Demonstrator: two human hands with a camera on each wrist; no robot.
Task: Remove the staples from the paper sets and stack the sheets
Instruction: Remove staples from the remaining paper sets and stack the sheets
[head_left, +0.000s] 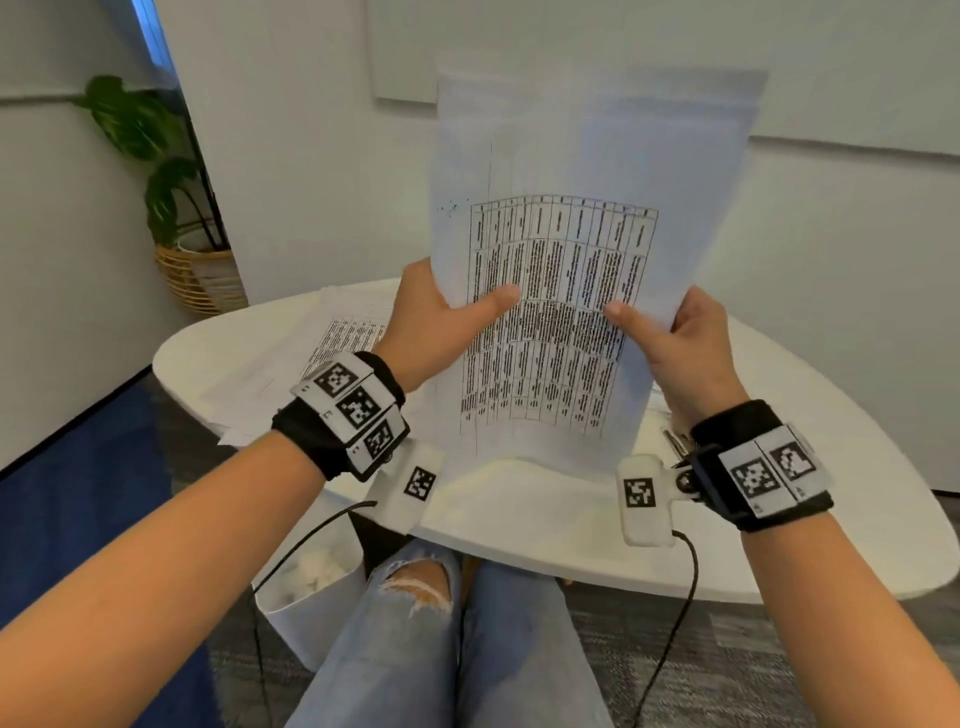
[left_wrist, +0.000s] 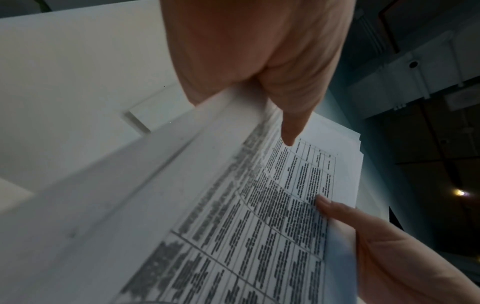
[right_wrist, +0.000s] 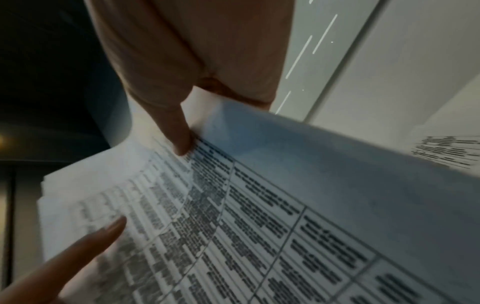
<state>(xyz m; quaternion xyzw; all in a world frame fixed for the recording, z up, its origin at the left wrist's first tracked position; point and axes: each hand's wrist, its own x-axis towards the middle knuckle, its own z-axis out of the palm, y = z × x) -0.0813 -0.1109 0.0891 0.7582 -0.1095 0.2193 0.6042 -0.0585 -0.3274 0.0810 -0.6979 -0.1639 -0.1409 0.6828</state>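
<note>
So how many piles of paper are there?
2. One bundle of sheets is held upright above the table by the left hand and right hand. Another paper pile lies on the table's left side. More may be hidden behind.

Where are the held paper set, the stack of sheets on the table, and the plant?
held paper set (head_left: 561, 291), head view, middle of its printed table
stack of sheets (head_left: 343, 332), head view, its printed top sheet
plant (head_left: 140, 124), head view, a large leaf

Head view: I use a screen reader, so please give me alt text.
Left hand and right hand hold a white printed-table paper sheaf upright above a white oval table, where more printed sheets lie at left.
</note>
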